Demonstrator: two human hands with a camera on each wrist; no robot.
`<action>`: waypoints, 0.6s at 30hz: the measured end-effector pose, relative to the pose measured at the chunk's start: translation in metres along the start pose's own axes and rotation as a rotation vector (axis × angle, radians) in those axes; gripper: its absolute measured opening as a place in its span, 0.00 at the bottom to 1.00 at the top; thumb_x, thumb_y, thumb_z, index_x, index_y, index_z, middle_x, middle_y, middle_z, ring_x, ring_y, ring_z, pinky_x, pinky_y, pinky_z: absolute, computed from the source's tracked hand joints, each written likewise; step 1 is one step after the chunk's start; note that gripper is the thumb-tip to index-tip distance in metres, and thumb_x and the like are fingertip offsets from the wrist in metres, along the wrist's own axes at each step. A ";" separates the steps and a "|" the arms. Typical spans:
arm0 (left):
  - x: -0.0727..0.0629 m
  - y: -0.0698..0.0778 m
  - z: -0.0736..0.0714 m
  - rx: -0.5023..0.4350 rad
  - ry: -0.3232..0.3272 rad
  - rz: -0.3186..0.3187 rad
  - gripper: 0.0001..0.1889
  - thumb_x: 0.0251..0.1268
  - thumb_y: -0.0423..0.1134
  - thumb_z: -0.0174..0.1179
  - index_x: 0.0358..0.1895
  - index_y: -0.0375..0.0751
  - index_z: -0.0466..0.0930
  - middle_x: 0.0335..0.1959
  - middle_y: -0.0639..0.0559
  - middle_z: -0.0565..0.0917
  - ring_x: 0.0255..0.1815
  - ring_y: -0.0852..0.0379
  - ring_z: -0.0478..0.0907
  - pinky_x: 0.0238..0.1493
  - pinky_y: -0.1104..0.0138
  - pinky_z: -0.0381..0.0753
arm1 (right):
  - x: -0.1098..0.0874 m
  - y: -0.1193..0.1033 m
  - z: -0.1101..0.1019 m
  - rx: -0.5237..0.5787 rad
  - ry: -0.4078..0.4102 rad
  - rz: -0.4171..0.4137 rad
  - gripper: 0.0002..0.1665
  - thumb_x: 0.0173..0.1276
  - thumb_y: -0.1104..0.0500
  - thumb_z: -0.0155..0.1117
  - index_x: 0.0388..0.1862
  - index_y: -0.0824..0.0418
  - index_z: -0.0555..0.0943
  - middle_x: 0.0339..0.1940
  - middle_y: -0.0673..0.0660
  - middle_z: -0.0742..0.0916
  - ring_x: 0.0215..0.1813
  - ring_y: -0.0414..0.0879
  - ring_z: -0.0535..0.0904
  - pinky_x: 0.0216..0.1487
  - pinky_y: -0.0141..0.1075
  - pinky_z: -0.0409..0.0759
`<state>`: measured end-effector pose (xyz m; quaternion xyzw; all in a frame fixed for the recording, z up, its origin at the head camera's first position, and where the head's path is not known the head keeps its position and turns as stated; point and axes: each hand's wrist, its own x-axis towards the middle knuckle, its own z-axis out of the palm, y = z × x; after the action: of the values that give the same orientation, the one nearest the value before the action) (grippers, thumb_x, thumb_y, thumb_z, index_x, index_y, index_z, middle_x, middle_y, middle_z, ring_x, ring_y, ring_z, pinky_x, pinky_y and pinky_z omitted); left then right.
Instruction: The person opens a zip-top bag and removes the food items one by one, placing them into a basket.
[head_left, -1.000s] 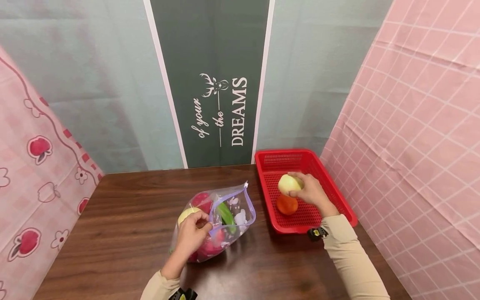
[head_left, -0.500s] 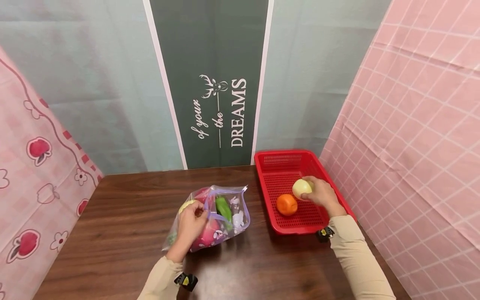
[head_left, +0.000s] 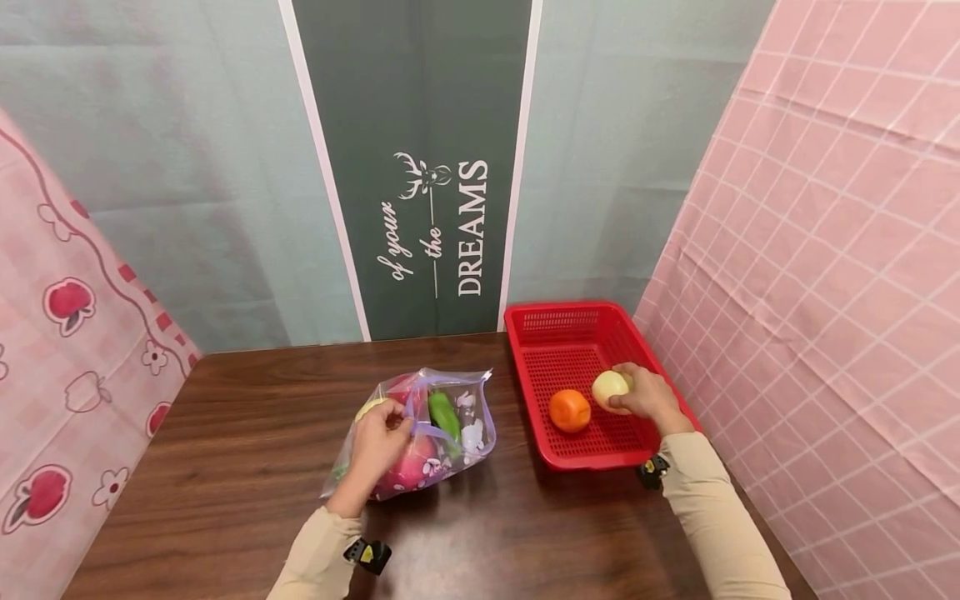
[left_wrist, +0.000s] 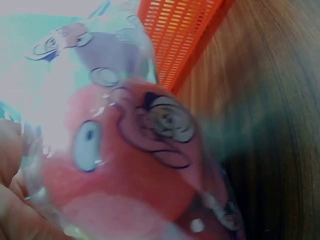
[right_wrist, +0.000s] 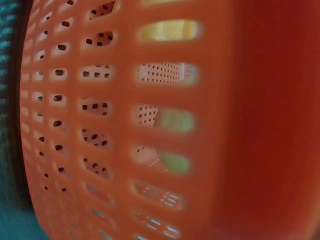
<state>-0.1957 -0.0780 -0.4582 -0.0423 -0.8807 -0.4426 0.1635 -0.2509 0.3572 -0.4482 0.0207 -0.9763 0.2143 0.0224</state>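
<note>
My left hand [head_left: 377, 442] pinches the purple-edged mouth of a clear zip bag [head_left: 472, 439], which lies on the table with its mouth spread toward the right. Inside the bag show a green pepper [head_left: 446, 415], a round pinkish-red item [head_left: 409, 467] and a pale yellow one partly behind the fingers. Over at the red basket [head_left: 562, 317], my right hand [head_left: 647, 395] grips a pale yellow round fruit or vegetable [head_left: 611, 390], low inside it. Beside that sits an orange round fruit [head_left: 570, 411]. In the right wrist view the basket's slotted wall [right_wrist: 215, 125] hides the hand.
The brown wooden table [head_left: 247, 467] carries both bag and basket. A grey-green curtain [head_left: 225, 208] hangs along the back edge. Pink cloth stands at either side, the checked one [head_left: 810, 292] close to the basket's right wall.
My right hand has moved right and slightly down with the pale yellow item, away from above the orange fruit. My left hand has drawn the bag's mouth slightly left and back.
</note>
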 end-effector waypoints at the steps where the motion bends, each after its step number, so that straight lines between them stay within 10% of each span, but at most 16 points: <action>1: 0.000 0.000 -0.001 -0.001 -0.012 -0.002 0.03 0.45 0.31 0.63 0.23 0.41 0.78 0.21 0.55 0.77 0.26 0.57 0.72 0.31 0.63 0.71 | 0.000 0.000 0.001 0.001 -0.002 0.000 0.36 0.46 0.56 0.72 0.55 0.67 0.74 0.45 0.70 0.80 0.42 0.64 0.74 0.39 0.54 0.71; 18: 0.000 0.024 -0.028 0.071 -0.100 -0.049 0.04 0.42 0.35 0.62 0.25 0.46 0.81 0.16 0.60 0.74 0.22 0.58 0.71 0.29 0.60 0.68 | 0.002 0.007 0.008 -0.006 -0.066 0.017 0.37 0.47 0.56 0.73 0.54 0.70 0.72 0.43 0.71 0.80 0.40 0.62 0.74 0.40 0.54 0.71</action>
<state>-0.1835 -0.0853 -0.4246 -0.0368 -0.9037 -0.4123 0.1098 -0.2533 0.3604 -0.4581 0.0195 -0.9773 0.2108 -0.0117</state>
